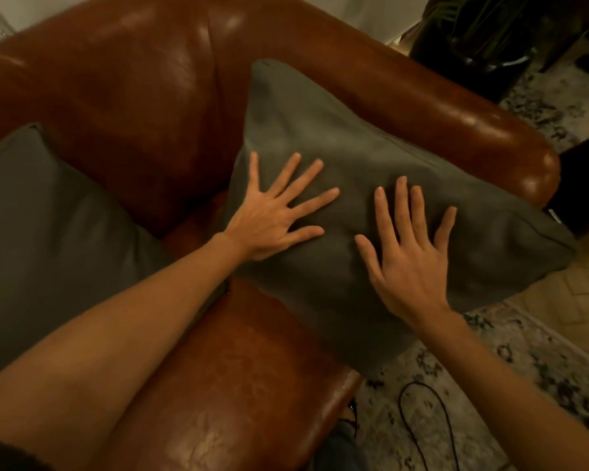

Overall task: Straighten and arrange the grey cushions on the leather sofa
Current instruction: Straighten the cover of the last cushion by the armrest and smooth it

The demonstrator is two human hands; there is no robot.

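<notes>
Both hands are flat on the big grey cushion (371,185), fingers spread wide and holding nothing. The left hand (272,219) lies on the cushion's left half with its fingertips aimed up toward the sofa back; the right hand (408,253) is just beside it, palm down nearer the middle. It looks to me like a press or a pat to smooth the cover, though whether the palms bear down hard I cannot tell.

That cushion leans in the corner of the leather sofa (143,96), propped against the right armrest (456,107) and tilted, with its lower corner hanging past the front of the seat (245,368) over the patterned rug (490,385). So it is roughly in its place but not yet squared up, I'd judge: it still wants pushing back and setting upright.

A second grey cushion (48,232) rests to the left against the backrest, well apart from the hands and partly behind the left forearm. It seems to sit fairly neatly, but much of it is out of view, so I would not call it finished.

A dark cable (422,419) loops on the rug near the sofa's front.
</notes>
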